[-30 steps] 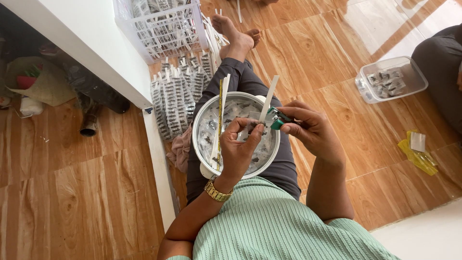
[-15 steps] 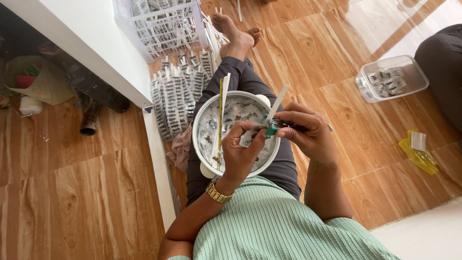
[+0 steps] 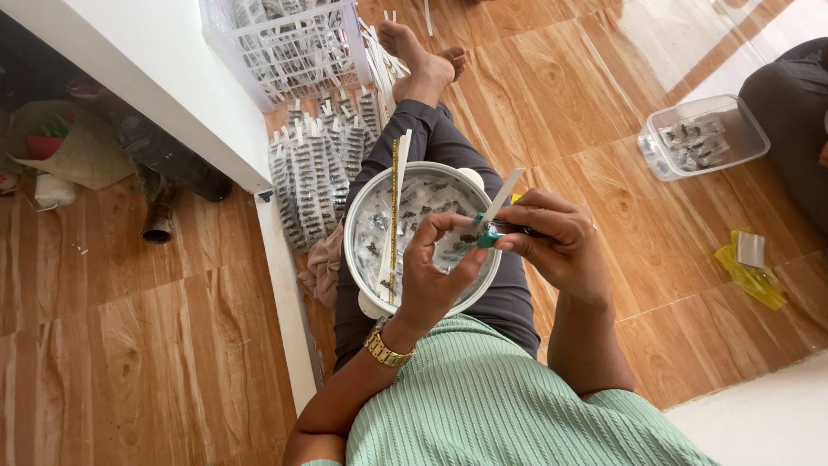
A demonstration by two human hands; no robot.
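- Wood floor (image 3: 155,345): the person sits on it with legs stretched out, feet near the top of the view.
- White wall edge (image 3: 172,95) runs down the left side, just beside the legs; dark clutter lies beyond it.
- White basket (image 3: 289,47) of packed strips stands at the top, near the feet.
- Rows of filled packets (image 3: 315,177) lie on the floor between the basket and the bowl.
- White bowl (image 3: 366,259) rests on the lap, holding small packets; long strips (image 3: 395,216) stand across its left half.
- Clear tub (image 3: 703,136) sits well apart to the right, yellow packets (image 3: 750,272) nearer.
- Left hand (image 3: 435,276), over the bowl, is curled, fingertips pinching a small clear packet (image 3: 457,246).
- Right hand (image 3: 556,242), closed, pinches a green-tipped tool (image 3: 488,235) touching that packet, with a white strip (image 3: 503,197) rising from it.
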